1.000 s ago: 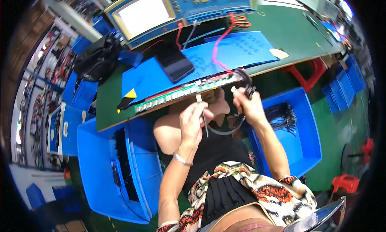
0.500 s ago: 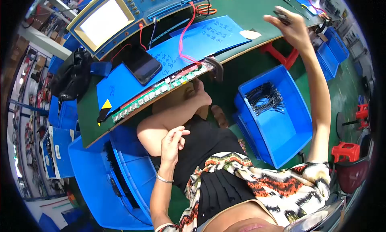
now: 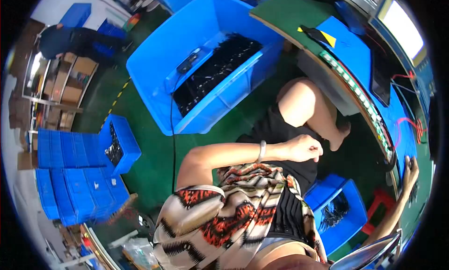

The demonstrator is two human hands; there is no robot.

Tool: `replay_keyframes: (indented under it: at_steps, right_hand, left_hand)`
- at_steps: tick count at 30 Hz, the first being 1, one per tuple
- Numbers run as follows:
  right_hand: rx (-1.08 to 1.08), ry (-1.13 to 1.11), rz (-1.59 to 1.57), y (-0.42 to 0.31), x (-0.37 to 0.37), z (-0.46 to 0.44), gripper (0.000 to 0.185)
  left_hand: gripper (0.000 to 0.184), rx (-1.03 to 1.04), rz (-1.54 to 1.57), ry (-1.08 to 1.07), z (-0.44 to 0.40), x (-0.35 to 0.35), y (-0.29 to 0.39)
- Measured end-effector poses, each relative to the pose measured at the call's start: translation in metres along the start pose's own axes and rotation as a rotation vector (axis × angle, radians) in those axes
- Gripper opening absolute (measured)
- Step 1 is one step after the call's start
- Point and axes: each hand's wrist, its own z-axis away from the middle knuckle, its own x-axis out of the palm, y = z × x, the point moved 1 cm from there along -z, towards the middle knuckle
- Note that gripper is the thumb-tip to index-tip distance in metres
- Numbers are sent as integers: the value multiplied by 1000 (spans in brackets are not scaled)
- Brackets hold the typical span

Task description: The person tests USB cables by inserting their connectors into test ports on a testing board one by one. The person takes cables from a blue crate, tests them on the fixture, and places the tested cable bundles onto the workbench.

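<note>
My left hand [image 3: 306, 148] hovers over my lap with its fingers curled in, and nothing shows in them. A light bracelet [image 3: 262, 150] is on that wrist. At the right, my right hand [image 3: 410, 175] is over the far end of the workbench, beside the blue sheet [image 3: 403, 153]. Dark strands like black cables [image 3: 413, 194] show against its palm side, partly hidden by the hand. A long green circuit board strip [image 3: 355, 90] lies along the bench edge. Pink-red wires [image 3: 406, 122] run near its far end.
A large blue bin [image 3: 154, 83] with black cables stands on the floor ahead. A smaller blue bin [image 3: 346, 232] holds more cables, near a red stool [image 3: 378, 207]. Stacked blue crates [image 3: 84, 190] stand left. A phone [image 3: 381, 80] lies on the sheet. Another person [image 3: 79, 40] bends by shelves.
The view has swung left, bringing the large bin, crates and another person into sight. My right hand, raised with something dark in it before, is now lower at the bench. My left hand stays curled over my lap.
</note>
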Motion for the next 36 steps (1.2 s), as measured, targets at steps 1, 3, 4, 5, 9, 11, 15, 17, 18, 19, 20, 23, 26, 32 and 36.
replay_keyframes:
  at_steps: [1,3,4,5,9,11,15,17,18,19,20,23,26,32,36]
  right_hand:
    - [-27,7,-14,6,4,0,52]
    - [-65,24,-4,16,8,0,55]
    - [-84,55,84,25,10,1,56]
    - [-90,49,89,33,12,-1,56]
    - [-84,-21,-278,26,9,14,57]
    - [-101,53,-101,9,-3,29,64]
    - [-12,-54,44,-63,-36,36,86]
    - [-138,92,18,-87,-43,43,66]
    - [-237,183,-15,-86,-45,43,58]
    - [-341,271,-49,-100,-50,46,50]
    - [-198,322,-41,-114,-56,52,33]
    - [-197,470,-80,-183,-69,52,16]
    - [-438,398,36,-267,-84,39,25]
    - [-504,351,-44,-344,-61,-12,33]
    - [-770,367,-167,-394,-24,-14,26]
  left_hand:
    - [19,-5,11,12,-1,-5,-1]
    - [19,-8,-24,-19,2,-10,6]
    - [19,-15,-24,-11,4,-12,4]
    - [19,-16,-15,-7,5,-16,4]
    - [20,122,62,77,14,-37,-8]
    - [21,13,219,29,28,-52,11]
    - [20,-132,251,90,37,-73,5]
    - [20,-121,235,94,39,-77,1]
    - [20,-118,229,65,39,-77,2]
    - [20,-115,247,80,42,-77,5]
    - [19,-112,266,103,44,-78,6]
    - [19,-136,292,104,44,-73,2]
    - [19,-105,286,78,42,-68,6]
    - [19,-57,281,120,48,-66,11]
    - [19,26,152,209,59,-81,14]
